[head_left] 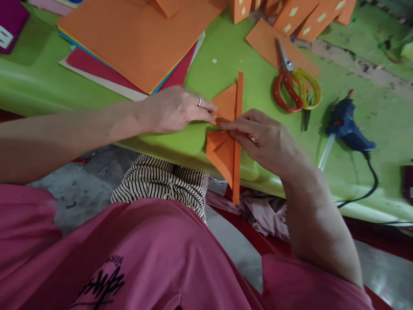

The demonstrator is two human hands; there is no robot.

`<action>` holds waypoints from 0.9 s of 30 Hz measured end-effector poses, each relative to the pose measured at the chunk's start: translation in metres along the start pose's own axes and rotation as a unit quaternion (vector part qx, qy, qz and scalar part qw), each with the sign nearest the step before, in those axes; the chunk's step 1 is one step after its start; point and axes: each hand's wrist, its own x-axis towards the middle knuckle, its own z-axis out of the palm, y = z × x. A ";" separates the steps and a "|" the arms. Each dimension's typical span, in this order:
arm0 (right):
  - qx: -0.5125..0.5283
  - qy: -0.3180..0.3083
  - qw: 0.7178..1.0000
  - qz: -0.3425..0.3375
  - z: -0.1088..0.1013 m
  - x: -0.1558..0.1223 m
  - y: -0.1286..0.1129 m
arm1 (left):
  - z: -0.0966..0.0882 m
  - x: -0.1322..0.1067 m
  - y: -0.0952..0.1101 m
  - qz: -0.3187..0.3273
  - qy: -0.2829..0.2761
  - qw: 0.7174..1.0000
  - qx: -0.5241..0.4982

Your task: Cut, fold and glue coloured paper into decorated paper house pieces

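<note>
A folded orange paper point(227, 99) with a long narrow strip along its right side lies across the near edge of the green table. My left hand point(176, 110), with a ring on one finger, has its fingertips closed at the paper's left side. My right hand point(260, 133) pinches the paper near its middle, thumb and forefinger pressed together over the strip. The lower half of the paper, with a creased flap, hangs past the table edge. The fingers hide the centre of the folds.
Stacked coloured sheets point(129, 47) lie at the back left. Red-and-yellow-handled scissors point(292, 84) rest partly on an orange piece point(266, 43). A blue glue gun point(348, 125) with a cord lies at right. Orange folded shapes with pale squares point(292, 17) stand behind.
</note>
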 end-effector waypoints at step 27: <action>-0.139 0.008 0.989 0.044 0.005 -0.009 -0.018 | 0.010 -0.008 -0.004 0.136 0.042 0.977 0.161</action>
